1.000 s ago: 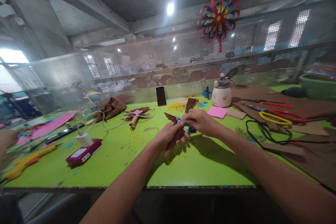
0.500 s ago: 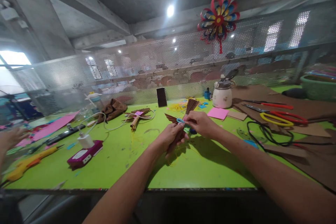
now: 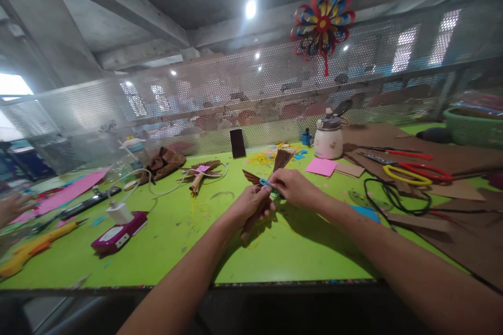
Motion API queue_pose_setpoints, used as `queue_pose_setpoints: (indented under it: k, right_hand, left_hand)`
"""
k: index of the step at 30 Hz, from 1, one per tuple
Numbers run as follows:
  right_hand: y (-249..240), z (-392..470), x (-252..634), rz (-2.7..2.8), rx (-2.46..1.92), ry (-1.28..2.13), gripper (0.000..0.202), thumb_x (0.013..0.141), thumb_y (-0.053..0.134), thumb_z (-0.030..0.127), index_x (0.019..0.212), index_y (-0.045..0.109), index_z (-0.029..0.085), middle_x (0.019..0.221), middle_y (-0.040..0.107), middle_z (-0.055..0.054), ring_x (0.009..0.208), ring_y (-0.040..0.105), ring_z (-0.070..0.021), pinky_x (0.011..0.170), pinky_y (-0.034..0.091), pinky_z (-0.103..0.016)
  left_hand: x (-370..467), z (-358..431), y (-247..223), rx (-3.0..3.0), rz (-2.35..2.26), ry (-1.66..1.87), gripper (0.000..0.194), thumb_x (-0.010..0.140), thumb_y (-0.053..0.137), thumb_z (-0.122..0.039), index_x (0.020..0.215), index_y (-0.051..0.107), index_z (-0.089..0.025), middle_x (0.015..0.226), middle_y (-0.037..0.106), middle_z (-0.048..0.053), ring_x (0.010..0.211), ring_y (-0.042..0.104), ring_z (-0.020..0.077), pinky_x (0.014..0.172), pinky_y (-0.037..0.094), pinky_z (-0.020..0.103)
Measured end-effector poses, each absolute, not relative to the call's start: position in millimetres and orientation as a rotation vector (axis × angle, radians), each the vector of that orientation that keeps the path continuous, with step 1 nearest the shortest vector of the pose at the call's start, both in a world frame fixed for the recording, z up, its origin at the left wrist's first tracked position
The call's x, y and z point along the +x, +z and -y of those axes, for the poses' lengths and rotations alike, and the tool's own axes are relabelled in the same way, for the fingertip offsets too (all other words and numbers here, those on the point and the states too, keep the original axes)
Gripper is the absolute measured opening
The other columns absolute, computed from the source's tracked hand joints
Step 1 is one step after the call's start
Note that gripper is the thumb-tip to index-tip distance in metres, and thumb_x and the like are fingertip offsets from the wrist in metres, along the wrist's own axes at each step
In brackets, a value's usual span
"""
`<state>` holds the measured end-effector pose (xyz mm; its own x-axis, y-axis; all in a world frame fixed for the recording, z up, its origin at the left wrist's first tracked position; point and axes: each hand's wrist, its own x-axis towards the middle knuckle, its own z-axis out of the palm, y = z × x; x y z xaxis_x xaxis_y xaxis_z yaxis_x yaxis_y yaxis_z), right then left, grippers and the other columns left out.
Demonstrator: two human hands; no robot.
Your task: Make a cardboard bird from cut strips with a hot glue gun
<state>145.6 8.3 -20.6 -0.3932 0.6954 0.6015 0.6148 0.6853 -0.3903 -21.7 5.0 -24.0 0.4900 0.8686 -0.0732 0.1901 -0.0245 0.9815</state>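
Pleated brown paper pieces (image 3: 283,159) fan out above both hands near the middle of the green table. My left hand (image 3: 254,204) is wrapped round the brown paper roll (image 3: 247,233) joined below them. A small blue paper loop (image 3: 265,182) shows between the hands, at my left thumb. My right hand (image 3: 288,186) pinches at the loop's right side, its fingertips meeting the craft. A similar brown craft (image 3: 201,174) with a pink centre lies to the left.
A purple power strip (image 3: 119,233), yellow glue gun (image 3: 35,248) and another person's hand (image 3: 13,207) are at left. Behind stand a phone (image 3: 237,143) and a white bottle (image 3: 328,140). Scissors (image 3: 408,175), black cable (image 3: 393,196) and brown sheets lie at right.
The camera view has shifted slightly, moving the whole scene left and a little up. Both hands keep their hold on the craft, with the blue loop still between them.
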Motion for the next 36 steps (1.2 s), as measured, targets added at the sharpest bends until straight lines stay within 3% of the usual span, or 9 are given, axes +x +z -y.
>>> queue_pose_setpoints:
  k: [9,15,25,36]
  right_hand:
    - [-16,-4,146,1.969,-1.021,0.155,0.007,0.077,0.058,0.018,0.074,0.063,0.014,0.069,0.062,-0.004,0.061,0.053,-0.0122,0.057,0.038,-0.023]
    - [-9,-5,152,1.841,-0.965,0.06,0.014,0.079,0.054,0.017,0.067,0.062,0.016,0.068,0.061,-0.003,0.063,0.053,-0.0124,0.061,0.039,-0.024]
    - [-10,-13,157,1.796,-1.005,0.011,0.015,0.077,0.054,0.02,0.064,0.06,0.017,0.064,0.06,-0.002,0.06,0.052,-0.0132,0.059,0.039,-0.026]
    - [-15,-9,153,1.928,-1.011,0.046,0.015,0.078,0.055,0.019,0.066,0.064,0.016,0.068,0.064,-0.004,0.063,0.055,-0.0141,0.061,0.039,-0.026]
  left_hand:
    - [-22,-1,-18,1.504,-0.926,0.683,0.034,0.079,0.05,-0.046,0.081,0.053,-0.012,0.063,0.063,0.006,0.039,0.048,0.0064,0.037,0.034,0.018]
    - [-22,3,-10,1.47,-0.936,0.662,0.034,0.081,0.049,-0.044,0.074,0.055,-0.012,0.056,0.06,0.005,0.038,0.045,0.0058,0.036,0.03,0.018]
    - [-25,-5,-20,1.492,-0.916,0.685,0.032,0.079,0.051,-0.045,0.073,0.053,-0.014,0.067,0.063,0.008,0.047,0.051,0.0082,0.039,0.035,0.019]
    - [-25,-5,-22,1.406,-0.901,0.698,0.036,0.076,0.053,-0.047,0.07,0.053,-0.011,0.063,0.059,0.005,0.044,0.047,0.0066,0.039,0.033,0.019]
